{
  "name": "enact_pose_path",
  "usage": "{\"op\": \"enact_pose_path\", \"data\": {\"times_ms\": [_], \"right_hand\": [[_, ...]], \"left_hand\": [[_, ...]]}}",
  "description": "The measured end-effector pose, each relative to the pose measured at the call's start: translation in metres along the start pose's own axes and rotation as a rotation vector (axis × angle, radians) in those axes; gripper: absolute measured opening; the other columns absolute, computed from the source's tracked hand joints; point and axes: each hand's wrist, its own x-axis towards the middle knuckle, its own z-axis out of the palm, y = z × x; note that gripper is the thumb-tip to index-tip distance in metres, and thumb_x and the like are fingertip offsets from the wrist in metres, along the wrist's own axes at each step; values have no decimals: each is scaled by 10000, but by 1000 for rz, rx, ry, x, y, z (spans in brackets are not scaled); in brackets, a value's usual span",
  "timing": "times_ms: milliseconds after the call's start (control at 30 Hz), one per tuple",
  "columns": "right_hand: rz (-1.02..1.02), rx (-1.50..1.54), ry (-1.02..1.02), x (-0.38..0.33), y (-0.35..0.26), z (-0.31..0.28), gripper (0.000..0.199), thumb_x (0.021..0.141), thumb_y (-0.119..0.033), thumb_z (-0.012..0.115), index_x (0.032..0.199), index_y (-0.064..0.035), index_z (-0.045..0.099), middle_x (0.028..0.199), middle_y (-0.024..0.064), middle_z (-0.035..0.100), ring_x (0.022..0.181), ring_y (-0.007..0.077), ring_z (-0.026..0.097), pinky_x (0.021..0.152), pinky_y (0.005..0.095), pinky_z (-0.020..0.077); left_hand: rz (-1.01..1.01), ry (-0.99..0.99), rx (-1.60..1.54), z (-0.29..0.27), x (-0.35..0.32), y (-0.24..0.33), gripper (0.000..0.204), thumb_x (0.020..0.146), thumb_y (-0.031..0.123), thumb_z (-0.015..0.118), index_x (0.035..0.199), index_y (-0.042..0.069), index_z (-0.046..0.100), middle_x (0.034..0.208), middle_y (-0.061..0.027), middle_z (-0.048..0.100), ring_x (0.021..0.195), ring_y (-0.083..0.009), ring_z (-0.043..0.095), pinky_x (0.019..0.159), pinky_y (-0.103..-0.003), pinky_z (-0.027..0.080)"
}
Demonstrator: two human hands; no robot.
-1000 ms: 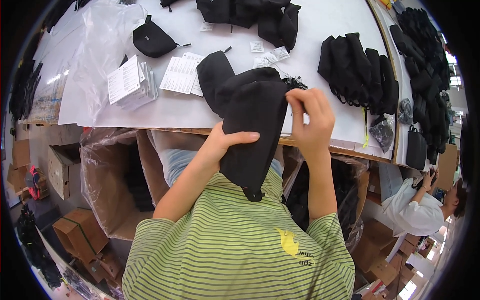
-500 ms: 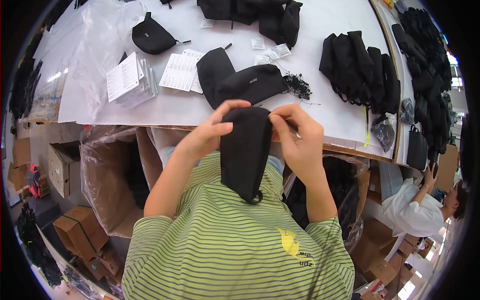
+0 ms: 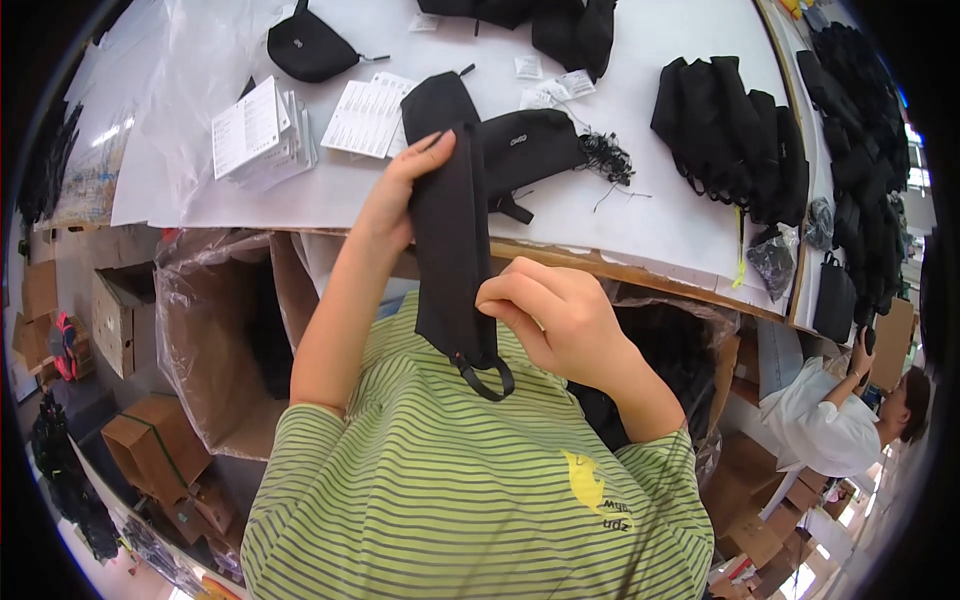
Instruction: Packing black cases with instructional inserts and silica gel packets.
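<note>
A black fabric zip pouch (image 3: 447, 255) hangs upright in front of my chest, with a small loop at its lower end. My left hand (image 3: 392, 195) grips its upper left side, the thumb near the top edge. At its right edge, low down, the fingers of my right hand (image 3: 545, 305) are pinched together; a zip pull between them would be hidden. Just behind it, more black pouches (image 3: 535, 150) lie on the white table (image 3: 590, 225). A bunch of black cords (image 3: 607, 158) rests to their right.
White printed cards (image 3: 250, 130) stand in a stack on the left, with more cards (image 3: 370, 115) beside it. Another pouch (image 3: 312, 45) lies farther back. Black pouches (image 3: 730, 130) are piled at right. Lined boxes (image 3: 215, 350) stand under the table edge. A co-worker (image 3: 825, 415) is at far right.
My right hand has slid from the pouch's top corner down its right edge. The left hand has risen with the pouch, which now stands higher and looks narrower.
</note>
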Motion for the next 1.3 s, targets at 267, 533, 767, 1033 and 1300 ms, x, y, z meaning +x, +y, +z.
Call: {"op": "enact_pose_path", "data": {"times_ms": [267,533,767,1033,1300], "right_hand": [[58,114,-100,-4,-8,1,121,771,-58,675,853,-53,586,738,43,533,590,212,550,527,306,438],[61,-260,489,-20,5,-3,321,675,-54,762,977,-69,655,1010,112,574,827,237,554,657,306,459],[151,-181,328,-30,5,19,499,658,-138,816,1135,-168,674,1238,103,567,808,176,579,641,257,472],[402,220,525,-30,32,-4,272,727,39,728,979,-32,654,1064,74,652,730,84,582,610,193,460],[503,383,403,-31,39,-39,237,759,80,681,970,-23,643,978,39,640,725,53,562,588,173,444]], "left_hand": [[27,163,-11,-8,-3,15,313,887,296,646,1029,19,612,894,-55,663,737,-119,644,649,-246,537],[119,387,-135,-6,-20,28,285,910,241,617,1072,6,626,1002,-108,674,870,-199,668,773,-340,556],[-87,199,-432,0,-49,-1,380,981,272,477,1237,-7,512,1227,-137,587,1075,-237,603,945,-396,475],[310,266,185,21,-70,-9,429,905,193,582,1291,29,496,1312,-118,507,1091,-193,576,871,-320,475],[586,228,741,13,-65,-12,155,828,39,677,981,24,661,1175,-99,584,792,-47,540,546,-144,438]]}}
